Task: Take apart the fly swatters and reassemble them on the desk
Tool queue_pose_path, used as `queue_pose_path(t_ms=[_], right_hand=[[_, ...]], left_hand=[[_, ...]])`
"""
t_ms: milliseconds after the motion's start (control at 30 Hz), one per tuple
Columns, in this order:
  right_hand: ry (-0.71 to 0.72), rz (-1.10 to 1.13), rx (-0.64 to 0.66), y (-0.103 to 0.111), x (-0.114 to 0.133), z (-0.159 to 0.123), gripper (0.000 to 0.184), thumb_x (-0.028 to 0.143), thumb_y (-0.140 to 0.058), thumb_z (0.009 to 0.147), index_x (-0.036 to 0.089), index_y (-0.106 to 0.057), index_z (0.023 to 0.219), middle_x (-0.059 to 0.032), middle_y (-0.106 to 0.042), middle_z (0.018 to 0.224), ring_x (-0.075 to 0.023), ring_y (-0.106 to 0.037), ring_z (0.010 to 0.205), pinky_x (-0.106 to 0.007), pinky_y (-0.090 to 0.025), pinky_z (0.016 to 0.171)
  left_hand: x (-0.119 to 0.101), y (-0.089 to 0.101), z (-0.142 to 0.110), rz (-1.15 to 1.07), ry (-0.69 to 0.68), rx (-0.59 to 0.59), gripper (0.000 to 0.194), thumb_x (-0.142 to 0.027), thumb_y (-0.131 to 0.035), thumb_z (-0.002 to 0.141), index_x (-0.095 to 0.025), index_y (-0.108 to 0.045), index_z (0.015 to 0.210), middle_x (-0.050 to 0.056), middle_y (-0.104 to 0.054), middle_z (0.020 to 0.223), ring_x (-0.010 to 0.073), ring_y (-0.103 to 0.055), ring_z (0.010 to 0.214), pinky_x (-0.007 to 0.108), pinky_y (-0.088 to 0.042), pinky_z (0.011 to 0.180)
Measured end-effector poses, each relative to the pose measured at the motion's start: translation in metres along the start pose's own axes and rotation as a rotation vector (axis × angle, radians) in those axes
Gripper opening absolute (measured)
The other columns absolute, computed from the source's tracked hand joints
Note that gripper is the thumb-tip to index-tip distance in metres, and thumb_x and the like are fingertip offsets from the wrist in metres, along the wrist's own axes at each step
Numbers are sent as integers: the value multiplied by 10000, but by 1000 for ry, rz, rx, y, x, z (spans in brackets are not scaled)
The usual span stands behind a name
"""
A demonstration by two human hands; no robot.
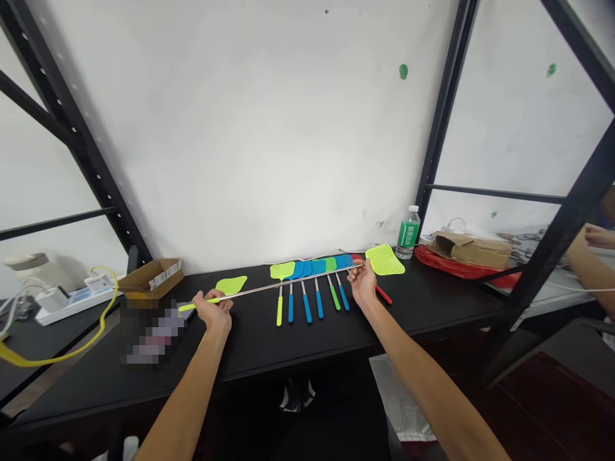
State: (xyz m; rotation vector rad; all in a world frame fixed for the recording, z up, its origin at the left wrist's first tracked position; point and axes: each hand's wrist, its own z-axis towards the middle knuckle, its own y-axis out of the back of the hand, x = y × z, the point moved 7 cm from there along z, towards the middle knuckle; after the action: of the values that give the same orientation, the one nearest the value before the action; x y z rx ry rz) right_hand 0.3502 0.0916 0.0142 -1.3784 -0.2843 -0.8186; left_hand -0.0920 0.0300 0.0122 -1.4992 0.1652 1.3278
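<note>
A fly swatter (385, 260) with a yellow-green mesh head and a long metal rod is stretched out sideways above the black table. My left hand (214, 310) is closed around its yellow-green handle. Close to the mesh head, my right hand (362, 280) pinches the far end of the rod. Beneath the rod lies a row of several swatters in yellow, blue, green and red, such as the blue swatter (307, 308); their handles point toward me. Another yellow-green swatter (231, 285) lies behind my left hand, its handle partly hidden by my forearm.
The black tabletop (259, 346) backs onto a white wall. A water bottle (408, 234) stands at the back right, beside a crumpled cardboard box (473, 250) on red plastic. To the left are an open carton (152, 277), a power strip (77, 306) and a yellow cable (102, 323). Metal shelf posts flank the table.
</note>
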Motion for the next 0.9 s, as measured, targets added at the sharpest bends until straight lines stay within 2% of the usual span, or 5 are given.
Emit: queue_pose_path(t_ms=[167, 433, 567, 767, 900], right_hand=[[32, -59, 12, -7, 0, -6, 467, 658, -525, 852, 207, -551, 732, 51, -405, 540, -87, -389, 446, -233, -322, 435], [-54, -203, 236, -38, -15, -25, 463, 669, -561, 825, 210, -622, 831, 16, -514, 579, -117, -455, 481, -253, -345, 446], [-58, -134, 181, -27, -9, -19, 418, 616, -597, 821, 201, -645, 833, 22, -514, 583, -104, -447, 478, -249, -342, 444], [-55, -91, 46, -11, -5, -12, 494, 650, -477, 848, 191, -624, 742, 20, -471, 532, -113, -441, 460, -259, -346, 442], [-49, -157, -22, -5, -4, -9, 515, 656, -467, 848, 192, -594, 664, 15, -465, 487, -114, -433, 439, -261, -339, 433]], left_hand=[[11, -20, -7, 106, 75, 199, 384, -432, -334, 816, -223, -333, 494, -53, -213, 358, 76, -183, 299, 216, -164, 346], [44, -68, -50, 294, 281, 569, 366, -478, -335, 832, -229, -358, 565, -44, -277, 414, 93, -249, 346, 239, -184, 342], [35, -66, -48, 249, 280, 509, 359, -476, -412, 827, -213, -380, 584, -65, -279, 427, 68, -232, 356, 209, -202, 351], [16, -38, -28, 222, 77, 209, 231, -353, -563, 749, -202, -433, 632, -106, -236, 417, 46, -197, 339, 181, -180, 353], [25, -37, -26, 293, 109, 313, 197, -324, -599, 739, -189, -494, 641, -105, -236, 420, 41, -190, 333, 182, -156, 350]])
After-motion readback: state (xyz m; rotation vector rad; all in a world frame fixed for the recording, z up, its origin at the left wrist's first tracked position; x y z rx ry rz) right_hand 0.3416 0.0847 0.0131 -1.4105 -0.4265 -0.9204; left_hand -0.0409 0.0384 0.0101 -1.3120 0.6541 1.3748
